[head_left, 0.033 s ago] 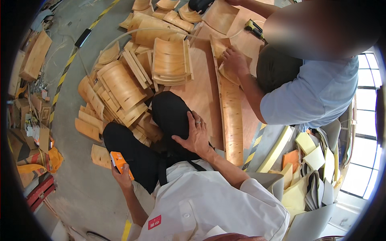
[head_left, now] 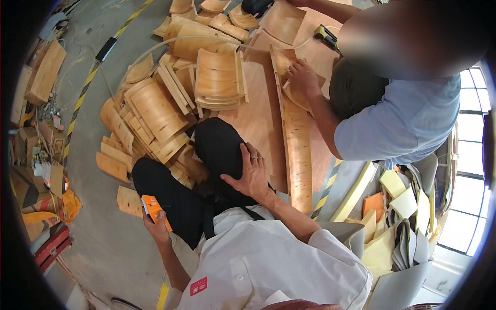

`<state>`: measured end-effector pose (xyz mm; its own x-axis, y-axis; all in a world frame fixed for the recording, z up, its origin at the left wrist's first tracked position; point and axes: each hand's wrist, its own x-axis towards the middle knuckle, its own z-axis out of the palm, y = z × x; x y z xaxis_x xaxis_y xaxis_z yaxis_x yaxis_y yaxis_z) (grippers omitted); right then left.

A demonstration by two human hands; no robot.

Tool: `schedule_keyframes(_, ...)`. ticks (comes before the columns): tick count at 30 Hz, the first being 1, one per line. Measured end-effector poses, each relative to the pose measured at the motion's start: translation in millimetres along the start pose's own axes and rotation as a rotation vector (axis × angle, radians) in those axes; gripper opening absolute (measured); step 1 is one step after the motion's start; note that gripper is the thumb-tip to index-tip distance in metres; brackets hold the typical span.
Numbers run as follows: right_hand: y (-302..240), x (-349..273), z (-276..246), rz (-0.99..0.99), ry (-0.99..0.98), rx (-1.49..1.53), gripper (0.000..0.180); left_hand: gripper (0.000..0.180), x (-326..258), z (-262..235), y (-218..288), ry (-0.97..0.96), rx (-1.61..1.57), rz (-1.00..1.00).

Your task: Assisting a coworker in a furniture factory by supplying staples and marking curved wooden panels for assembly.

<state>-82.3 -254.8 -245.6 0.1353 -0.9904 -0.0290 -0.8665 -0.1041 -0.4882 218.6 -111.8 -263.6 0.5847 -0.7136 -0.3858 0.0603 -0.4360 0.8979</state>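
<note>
My left hand (head_left: 158, 227) is closed around a small orange-and-white box (head_left: 156, 212), held beside my left thigh. On my right knee lies my right hand (head_left: 249, 175), fingers apart, a ring on one of them; it holds nothing. Past my knees is a heap of curved plywood pieces (head_left: 157, 111), with a stack of them (head_left: 219, 77) beside a flat plywood sheet (head_left: 258, 103). Across from me, a co-worker's hand (head_left: 304, 77) is on a small curved piece (head_left: 297, 98) over a long curved wooden strip (head_left: 299, 155).
A pale hose (head_left: 181, 37) runs over the heap. Near the co-worker's knee lies a yellow-and-black tool (head_left: 326, 37). Foam offcuts (head_left: 403, 204) pile up at the right. Cardboard and scraps (head_left: 46, 165) line the left side, beyond the striped floor tape (head_left: 82, 98).
The co-worker's hand and the small curved piece under it have shifted slightly to the right. My own hands stay where they were.
</note>
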Motion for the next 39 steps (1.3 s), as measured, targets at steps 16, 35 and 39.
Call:
schedule_keyframes(16,0,3,-1,0.005,-0.01,0.022,0.102,0.052,-1,-1,5,0.003,0.064,-0.001)
schedule_keyframes(35,-1,2,-1,-0.008,-0.007,-0.006,0.103,0.055,-2,0,4,0.006,0.056,-0.013)
schedule_keyframes(39,0,3,0,-0.031,-0.007,-0.022,0.104,0.066,-4,6,15,0.056,0.021,-0.067)
